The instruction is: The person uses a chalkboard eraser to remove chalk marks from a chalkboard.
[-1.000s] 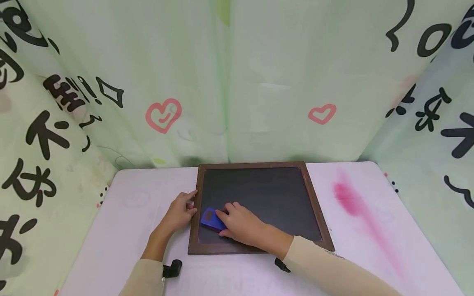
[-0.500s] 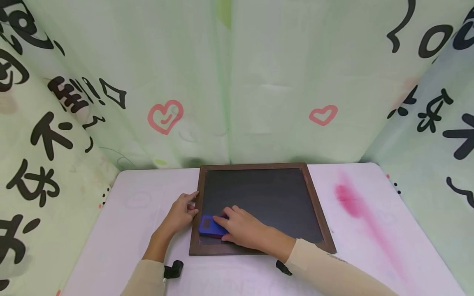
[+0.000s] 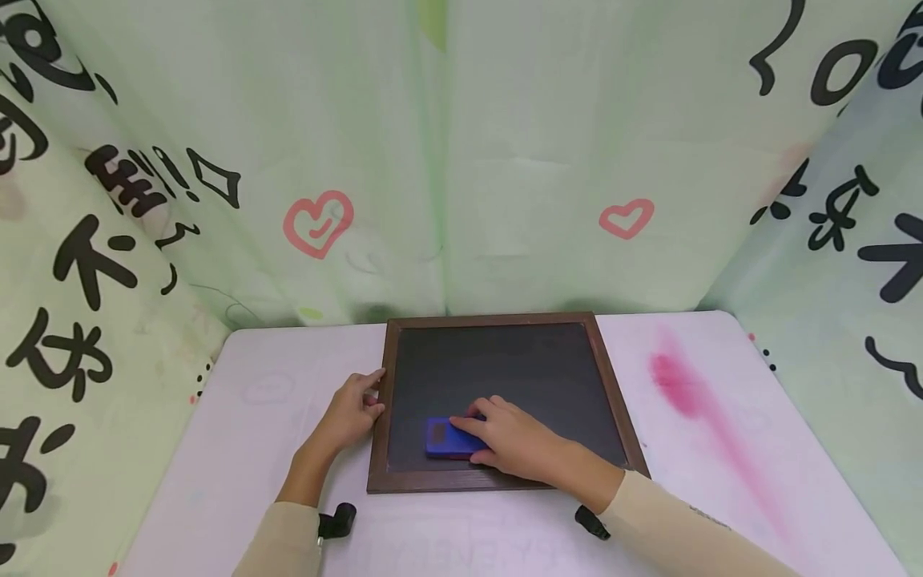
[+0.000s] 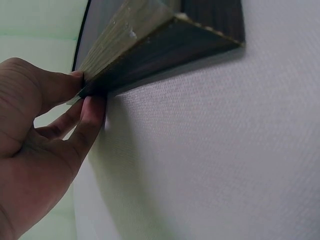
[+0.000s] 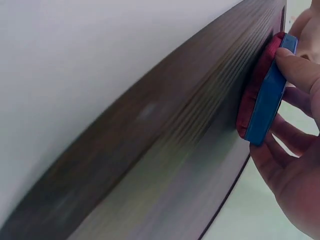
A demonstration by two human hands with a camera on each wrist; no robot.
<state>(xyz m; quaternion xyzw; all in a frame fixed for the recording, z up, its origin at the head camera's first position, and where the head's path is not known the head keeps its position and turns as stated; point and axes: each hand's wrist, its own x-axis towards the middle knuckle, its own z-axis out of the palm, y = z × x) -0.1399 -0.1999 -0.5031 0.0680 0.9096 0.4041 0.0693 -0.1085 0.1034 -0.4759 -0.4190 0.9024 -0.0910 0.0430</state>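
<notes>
Green printed curtains point(image 3: 216, 160) enclose the pale table point(image 3: 238, 449) on the left, far and right sides. The left hand point(image 3: 349, 413) pinches the left frame edge of the chalkboard point(image 3: 519, 369), thumb on top, fingers beneath. The chalkboard lies flat at table centre. The right hand point(image 3: 515, 441) grips the blue eraser point(image 3: 445, 439), fingers curled round it, on the near-left slate. A pink smear point(image 3: 685, 393) marks the table to the right.

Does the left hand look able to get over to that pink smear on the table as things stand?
Probably not easily: the left hand grips the chalkboard frame's left edge, and the pink smear lies past the board's far side, with the right hand and eraser between.
</notes>
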